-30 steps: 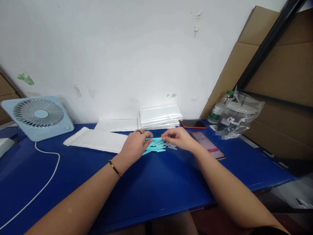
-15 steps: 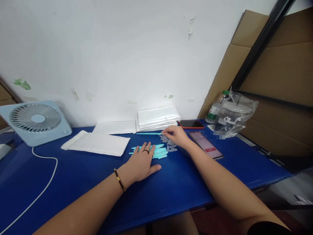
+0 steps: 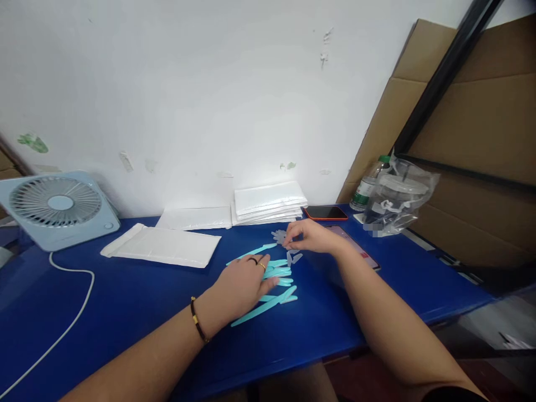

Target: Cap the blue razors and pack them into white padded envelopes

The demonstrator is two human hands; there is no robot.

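My left hand (image 3: 247,282) rests palm down over a spread of turquoise eyebrow razors (image 3: 278,272), its thumb apart from the bent fingers. Fingertips at the far side are partly hidden. One razor (image 3: 251,254) lies just beyond the hand, and another razor (image 3: 263,309) lies nearer the table edge, crossing others. My right hand (image 3: 307,237) is closed in a pinch at a little heap of clear plastic caps (image 3: 278,237), apparently on one of them. Two loose caps (image 3: 294,258) lie below it.
A white padded envelope (image 3: 163,245) lies left of the razors. Behind are a stack of envelopes (image 3: 270,202), an orange-edged phone (image 3: 325,213) and a bottle (image 3: 368,187). Another phone (image 3: 362,248) lies under my right forearm. A blue fan (image 3: 61,209) stands left on the blue table (image 3: 146,312).
The razors have spread toward me under my left hand, which has bent its fingers. My right hand has released a razor near the envelopes and shifted to the clear caps.
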